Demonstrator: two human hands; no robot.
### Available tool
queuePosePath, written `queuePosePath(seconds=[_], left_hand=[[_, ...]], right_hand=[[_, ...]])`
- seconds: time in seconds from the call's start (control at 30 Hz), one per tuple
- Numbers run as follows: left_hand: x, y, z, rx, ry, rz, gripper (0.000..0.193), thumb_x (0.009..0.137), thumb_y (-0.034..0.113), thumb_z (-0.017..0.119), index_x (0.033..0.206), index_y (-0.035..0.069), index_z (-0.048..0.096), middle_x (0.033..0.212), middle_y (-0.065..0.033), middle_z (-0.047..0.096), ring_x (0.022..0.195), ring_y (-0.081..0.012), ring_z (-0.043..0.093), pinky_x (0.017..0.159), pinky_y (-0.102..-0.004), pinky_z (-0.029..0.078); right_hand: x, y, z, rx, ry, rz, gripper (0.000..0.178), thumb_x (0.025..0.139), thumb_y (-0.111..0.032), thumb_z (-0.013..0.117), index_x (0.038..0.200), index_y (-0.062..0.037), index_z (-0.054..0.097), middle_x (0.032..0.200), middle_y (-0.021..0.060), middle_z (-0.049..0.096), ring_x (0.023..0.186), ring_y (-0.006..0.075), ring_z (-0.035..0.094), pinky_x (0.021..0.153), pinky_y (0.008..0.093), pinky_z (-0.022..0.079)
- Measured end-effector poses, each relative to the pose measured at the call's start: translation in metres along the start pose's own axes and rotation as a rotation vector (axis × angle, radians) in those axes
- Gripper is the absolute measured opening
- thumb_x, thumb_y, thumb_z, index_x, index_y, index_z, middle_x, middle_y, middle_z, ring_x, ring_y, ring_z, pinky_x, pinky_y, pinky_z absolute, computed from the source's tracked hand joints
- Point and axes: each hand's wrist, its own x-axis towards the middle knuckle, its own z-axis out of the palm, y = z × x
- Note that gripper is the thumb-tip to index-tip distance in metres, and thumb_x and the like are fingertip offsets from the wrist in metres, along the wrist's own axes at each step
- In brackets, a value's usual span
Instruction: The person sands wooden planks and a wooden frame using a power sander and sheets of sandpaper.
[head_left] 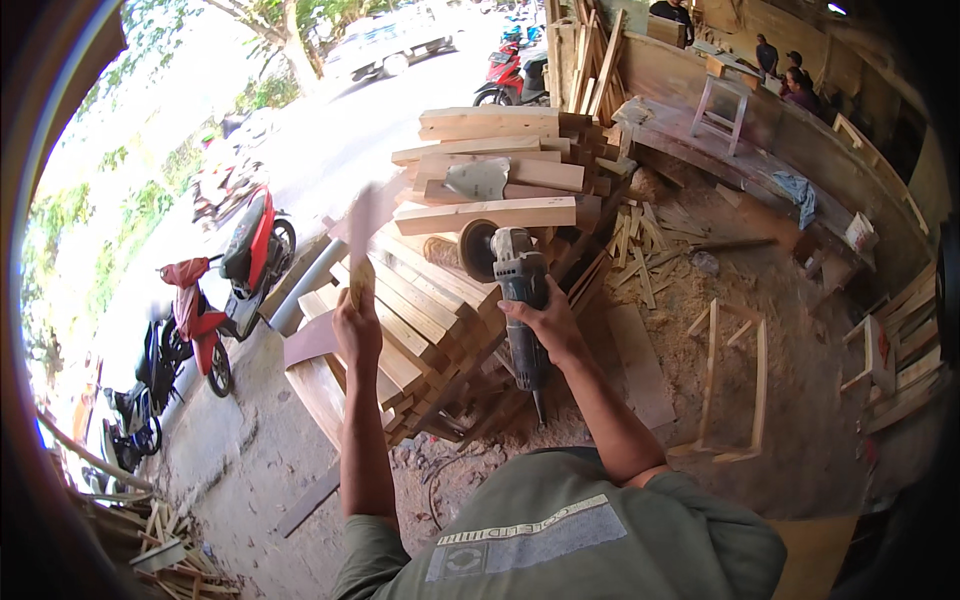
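Observation:
My left hand (357,325) is closed around the lower end of a flat, narrow wooden piece (361,238), which stands upright, its top end blurred and pale. My right hand (550,322) grips the dark body of an angle grinder (522,285). A round disc (479,250) sits on the grinder's head and faces left, toward the wooden piece but apart from it. Below and between my hands lies a stack of cut wooden beams (405,325). More squared beams (500,213) are piled just beyond the disc.
A long workbench (690,150) runs along the right, with a small white stool (718,115) on it. Wood scraps (645,245) and a wooden frame (735,380) lie on the dusty floor. Parked red motorbikes (200,315) stand left. Several people are at the far right.

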Motion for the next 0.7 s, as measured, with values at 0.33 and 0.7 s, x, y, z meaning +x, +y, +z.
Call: queuePosePath(seconds=[0.33,0.7], left_hand=[[-0.003,0.007,-0.008,0.150,-0.015,0.068,0.022,0.095,0.016,0.059,0.105,0.001,0.072,0.098,-0.0168,0.068,0.088,-0.0387,0.068,0.077,-0.0441,0.052],[0.002,-0.037,-0.014,0.055,0.055,0.013,0.020,0.094,0.011,0.061,0.104,0.000,0.074,0.099,-0.0205,0.071,0.088,-0.0379,0.070,0.077,-0.0431,0.055]], right_hand=[[0.001,0.004,0.000,-0.010,0.001,-0.003,0.044,0.080,-0.019,0.084,0.115,-0.0060,0.060,0.097,0.0033,0.064,0.080,0.0117,0.063,0.070,0.0286,0.054],[0.005,0.017,-0.005,-0.007,0.013,-0.033,0.041,0.081,-0.016,0.082,0.112,-0.0060,0.059,0.092,0.0036,0.064,0.075,0.0127,0.063,0.066,0.0297,0.054]])
